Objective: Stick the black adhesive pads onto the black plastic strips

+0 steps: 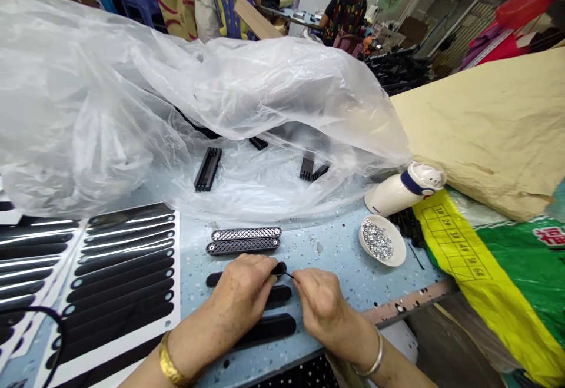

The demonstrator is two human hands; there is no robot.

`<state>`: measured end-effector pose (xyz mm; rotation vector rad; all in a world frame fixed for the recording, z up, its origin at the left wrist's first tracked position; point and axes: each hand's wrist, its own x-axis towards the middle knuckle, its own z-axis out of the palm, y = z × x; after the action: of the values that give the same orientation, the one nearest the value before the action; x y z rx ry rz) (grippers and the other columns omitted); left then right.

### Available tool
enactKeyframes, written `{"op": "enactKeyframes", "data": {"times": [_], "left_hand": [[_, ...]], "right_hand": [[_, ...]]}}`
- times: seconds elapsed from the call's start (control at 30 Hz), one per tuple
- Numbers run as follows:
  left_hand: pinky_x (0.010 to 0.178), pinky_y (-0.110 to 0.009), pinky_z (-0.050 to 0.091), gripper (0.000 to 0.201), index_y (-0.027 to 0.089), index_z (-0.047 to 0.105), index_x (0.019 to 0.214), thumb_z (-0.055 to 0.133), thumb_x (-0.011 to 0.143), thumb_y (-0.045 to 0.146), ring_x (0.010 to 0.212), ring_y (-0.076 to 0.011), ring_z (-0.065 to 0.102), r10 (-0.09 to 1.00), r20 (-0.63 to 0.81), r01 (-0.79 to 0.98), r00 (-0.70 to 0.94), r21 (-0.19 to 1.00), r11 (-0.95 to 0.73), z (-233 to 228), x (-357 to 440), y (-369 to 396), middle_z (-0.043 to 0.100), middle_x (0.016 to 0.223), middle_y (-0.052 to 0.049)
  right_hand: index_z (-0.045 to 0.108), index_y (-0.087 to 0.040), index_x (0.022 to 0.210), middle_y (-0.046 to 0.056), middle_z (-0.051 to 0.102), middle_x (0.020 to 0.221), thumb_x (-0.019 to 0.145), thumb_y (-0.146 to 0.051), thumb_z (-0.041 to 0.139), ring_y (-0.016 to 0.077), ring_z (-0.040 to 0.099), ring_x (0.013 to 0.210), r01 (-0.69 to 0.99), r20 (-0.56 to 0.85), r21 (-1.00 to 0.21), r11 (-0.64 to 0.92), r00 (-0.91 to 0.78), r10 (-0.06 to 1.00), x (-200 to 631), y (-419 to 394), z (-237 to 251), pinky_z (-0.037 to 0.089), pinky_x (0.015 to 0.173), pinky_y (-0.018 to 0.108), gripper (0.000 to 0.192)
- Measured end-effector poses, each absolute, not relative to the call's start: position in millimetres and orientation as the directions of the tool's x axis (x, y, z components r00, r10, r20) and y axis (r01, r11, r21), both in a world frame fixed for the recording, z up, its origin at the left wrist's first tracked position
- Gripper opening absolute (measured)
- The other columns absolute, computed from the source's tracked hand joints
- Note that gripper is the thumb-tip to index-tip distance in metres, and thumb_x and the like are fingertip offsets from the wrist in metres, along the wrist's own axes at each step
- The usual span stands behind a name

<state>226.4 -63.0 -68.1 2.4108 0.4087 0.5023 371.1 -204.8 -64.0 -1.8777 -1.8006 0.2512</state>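
The left hand pinches the end of a black strip lying on the table; the right hand nips something thin at its tip, too small to tell. The strip looks light, thin and bendy, best held by its rounded end. Two textured grey plates lie just beyond.

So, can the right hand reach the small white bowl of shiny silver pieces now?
Probably yes: the small white bowl of shiny silver pieces sits on bare table beyond the right hand, with nothing between, though the fingers pinch a thin black strip.
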Motion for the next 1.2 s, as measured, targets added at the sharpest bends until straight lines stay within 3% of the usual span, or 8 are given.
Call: {"op": "enactKeyframes", "data": {"times": [0.27,0.37,0.5,0.63,0.77,0.87,1.07,1.2], "left_hand": [[0.068,-0.035,0.057,0.019,0.018,0.069,0.093,0.054,0.083,0.011,0.074,-0.0241,0.07,0.411,0.185,0.217,0.893,0.624,-0.751,-65,229,-62,0.076,0.085,-0.007],[0.067,-0.034,0.056,0.018,0.018,0.069,0.092,0.055,0.083,0.012,0.073,-0.0237,0.07,0.416,0.159,0.235,0.896,0.624,-0.745,-65,229,-61,0.076,0.084,-0.006],[0.067,-0.034,0.055,0.019,0.018,0.069,0.092,0.054,0.084,0.012,0.073,-0.0232,0.07,0.401,0.14,0.236,0.906,0.62,-0.749,-63,229,-61,0.076,0.084,-0.006],[0.068,-0.032,0.054,0.019,0.019,0.069,0.091,0.052,0.085,0.012,0.075,-0.022,0.07,0.399,0.131,0.234,0.908,0.63,-0.74,-63,229,-60,0.075,0.084,-0.005],[0.069,-0.032,0.053,0.017,0.019,0.069,0.089,0.053,0.084,0.013,0.075,-0.0221,0.07,0.406,0.118,0.245,0.906,0.636,-0.732,-63,230,-59,0.075,0.085,-0.005],[0.067,-0.03,0.052,0.018,0.019,0.069,0.089,0.054,0.083,0.011,0.074,-0.0213,0.069,0.394,0.099,0.249,0.914,0.63,-0.736,-62,230,-59,0.074,0.081,-0.004],[0.072,-0.031,0.053,0.02,0.019,0.069,0.092,0.054,0.083,0.011,0.079,-0.0219,0.07,0.375,0.084,0.239,0.923,0.637,-0.733,-60,230,-59,0.075,0.086,-0.005],[0.077,-0.032,0.054,0.027,0.02,0.068,0.101,0.055,0.08,0.01,0.086,-0.0228,0.07,0.376,0.071,0.237,0.924,0.663,-0.71,-59,223,-54,0.075,0.094,-0.005]], "right_hand": [[0.062,-0.013,0.101,0.007,0.065,0.073,0.095,-0.005,0.039,0.0202,0.062,0.068,0.862,0.355,-0.5,0.078,0.122,0.927,369,-204,-68,0.049,0.062,0.032,0.026],[0.063,-0.012,0.104,0.007,0.065,0.074,0.094,-0.007,0.043,0.0196,0.061,0.065,0.862,0.401,-0.506,-0.004,0.24,0.884,388,-216,-79,0.05,0.059,0.032,0.023],[0.066,-0.015,0.094,0.008,0.065,0.077,0.085,-0.01,0.052,0.0221,0.062,0.071,0.872,0.359,-0.462,-0.164,0.353,0.864,416,-229,-82,0.051,0.063,0.034,0.017],[0.068,-0.016,0.09,0.01,0.067,0.083,0.084,-0.012,0.056,0.0236,0.062,0.079,0.862,0.347,-0.48,-0.164,0.358,0.867,414,-221,-62,0.049,0.07,0.036,0.014],[0.068,-0.017,0.073,0.002,0.06,0.064,0.085,-0.015,0.056,0.0145,0.056,0.059,0.653,0.193,-0.748,-0.12,0.386,0.902,389,-195,-48,0.044,0.056,0.027,0.017],[0.067,-0.017,0.065,0.001,0.059,0.06,0.08,-0.018,0.061,0.0128,0.054,0.054,0.468,0.067,-0.87,-0.154,0.422,0.904,376,-177,-51,0.042,0.051,0.024,0.015],[0.062,-0.017,0.059,-0.002,0.056,0.053,0.07,-0.021,0.062,0.0108,0.049,0.048,0.133,-0.226,-0.938,-0.319,0.461,0.858,374,-164,-61,0.037,0.046,0.022,0.012],[0.06,-0.018,0.056,-0.004,0.053,0.049,0.067,-0.019,0.06,0.0095,0.046,0.045,0.089,-0.276,-0.931,-0.354,0.463,0.842,372,-161,-64,0.034,0.044,0.022,0.011]]}}
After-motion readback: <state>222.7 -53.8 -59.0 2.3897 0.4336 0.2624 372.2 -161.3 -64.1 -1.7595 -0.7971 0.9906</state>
